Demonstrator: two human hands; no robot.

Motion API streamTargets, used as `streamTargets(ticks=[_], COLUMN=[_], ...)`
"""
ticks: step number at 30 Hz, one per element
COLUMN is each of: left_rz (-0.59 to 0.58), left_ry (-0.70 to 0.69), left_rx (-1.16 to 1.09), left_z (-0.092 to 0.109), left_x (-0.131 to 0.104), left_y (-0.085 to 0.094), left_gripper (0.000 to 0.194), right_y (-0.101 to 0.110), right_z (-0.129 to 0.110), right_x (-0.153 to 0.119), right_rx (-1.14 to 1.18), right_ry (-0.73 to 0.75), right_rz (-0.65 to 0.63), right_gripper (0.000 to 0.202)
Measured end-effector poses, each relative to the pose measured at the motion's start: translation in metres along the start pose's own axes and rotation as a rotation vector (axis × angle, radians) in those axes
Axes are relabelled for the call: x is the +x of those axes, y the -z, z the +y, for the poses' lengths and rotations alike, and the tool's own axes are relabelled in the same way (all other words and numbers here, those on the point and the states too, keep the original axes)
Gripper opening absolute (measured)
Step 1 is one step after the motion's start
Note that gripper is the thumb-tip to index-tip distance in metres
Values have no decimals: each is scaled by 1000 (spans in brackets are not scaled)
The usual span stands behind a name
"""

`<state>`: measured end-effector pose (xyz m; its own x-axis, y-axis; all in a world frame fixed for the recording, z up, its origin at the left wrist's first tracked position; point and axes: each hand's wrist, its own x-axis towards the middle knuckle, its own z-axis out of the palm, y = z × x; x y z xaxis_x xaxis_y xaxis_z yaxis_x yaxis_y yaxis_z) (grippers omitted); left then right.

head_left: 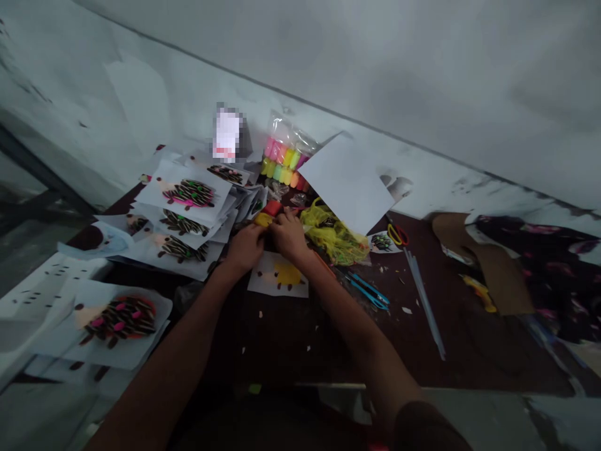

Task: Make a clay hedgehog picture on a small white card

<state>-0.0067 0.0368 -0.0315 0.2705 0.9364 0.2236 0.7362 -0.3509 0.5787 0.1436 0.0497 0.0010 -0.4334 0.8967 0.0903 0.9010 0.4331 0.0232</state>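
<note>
My left hand (246, 247) and my right hand (288, 235) meet near the middle of the table, fingers curled in at a small yellow lump (263, 219) that looks like modelling clay. The fingers partly hide it. Just behind it lies a red lump (273, 207). Below my hands is a white sheet (257, 287) bearing a hedgehog figure with a yellow body (286, 274); my right forearm passes over its right edge. A crumpled yellow-green net bag (335, 235) lies right beside my right hand.
Stacked hedgehog pictures (188, 194) stand left, others (117, 319) nearer me. Against the wall are a lit phone (228, 133), a bag of coloured clay (286, 153) and blank paper (350, 181). Right lie blue-handled snips (369, 291), scissors (398, 234), clear sticks (425, 304) and cardboard (502, 275).
</note>
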Motion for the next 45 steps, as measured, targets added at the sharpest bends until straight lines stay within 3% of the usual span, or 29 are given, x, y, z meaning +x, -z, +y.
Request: streamTargets(ticks=[4, 7, 11, 13, 15, 17, 20, 22, 28, 32, 40, 45], left_rz=[26, 27, -50, -156, -206, -194, -197, -224, -327, -353, -341, -354], left_ry=[27, 111, 379, 413, 372, 346, 338, 331, 281, 274, 241, 237], left_rx=[-128, -288, -872, -1179, -1298, -1285, -1200, -1145, -1106, -1102, -1078, -1101], left_z=[-1, 2, 9, 11, 13, 13, 14, 15, 20, 23, 27, 29], left_x=[1, 2, 4, 5, 3, 0, -4, -6, -9, -9, -10, -11], left_y=[0, 2, 7, 12, 15, 18, 17, 16, 15, 15, 18, 19], left_gripper=[32, 28, 39, 52, 51, 42, 49, 48, 46, 48, 53, 49], right_y=[4, 15, 25, 26, 25, 22, 15, 10, 2, 5, -1, -3], right_z=[7, 18, 24, 19, 11, 4, -1, 0, 5, 5, 4, 6], right_x=[1, -6, -30, -46, -61, -74, -86, -89, -85, -86, -87, -87], right_rx=[2, 148, 392, 456, 514, 613, 757, 895, 1281, 1332, 1233, 1376], right_ry=[-48, -171, -116, -54, 13, 71, -131, -256, -329, -356, -372, -382], right_rz=[48, 202, 431, 420, 382, 390, 533, 554, 354, 300, 358, 340], right_gripper=[31, 32, 35, 36, 34, 30, 28, 26, 30, 30, 25, 28])
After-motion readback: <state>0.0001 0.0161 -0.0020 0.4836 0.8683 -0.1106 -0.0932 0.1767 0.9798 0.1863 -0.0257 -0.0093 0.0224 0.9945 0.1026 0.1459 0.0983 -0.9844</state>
